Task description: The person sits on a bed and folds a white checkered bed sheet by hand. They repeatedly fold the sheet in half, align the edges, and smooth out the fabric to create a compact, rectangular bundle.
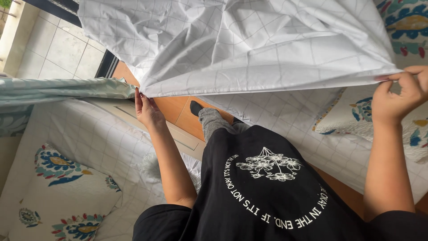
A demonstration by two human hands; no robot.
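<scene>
A white bedsheet [249,40] with a thin grey grid is stretched out in the air before me. My left hand [146,109] pinches its lower left corner. My right hand [401,91] grips its lower right edge, fingers curled over the fold. The sheet's bottom edge runs taut between both hands. Under it I see my black shirt with a white flower print [267,178], a grey trouser leg and a dark sock [196,107] on the wooden floor.
A bed with a white quilted cover [76,134] and a floral pillow [62,196] lies at left. More floral bedding [356,116] sits at right. A pale green cloth [58,89] hangs at left. Tiled floor [58,44] shows beyond a dark door track.
</scene>
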